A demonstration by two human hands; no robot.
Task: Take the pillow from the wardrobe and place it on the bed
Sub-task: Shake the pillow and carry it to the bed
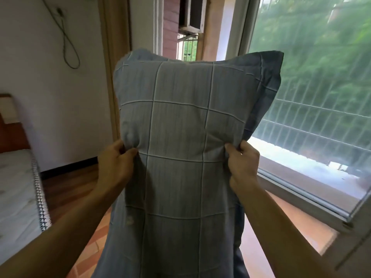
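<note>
In the head view, we hold the pillow [180, 137] upright in front of us, long side vertical, well off the wooden floor [66, 189]. Our left hand [116, 159] pinches a fold of the checked grey case at its left edge, and our right hand [243, 159] pinches a matching fold at the right edge. Both thumbs press into the cloth on our side; the fingers curl round behind, mostly hidden. We judge that gripping both sides at mid-height keeps the soft pillow from sagging and leaves it easy to swing flat.

The wardrobe is not in sight, so the pillow seems already taken out and on its way. The bed [18, 187] lies at the far left, well apart from the pillow, with a window [313, 97] to the right. We reckon the next move calls for turning left and lowering the pillow onto the mattress.
</note>
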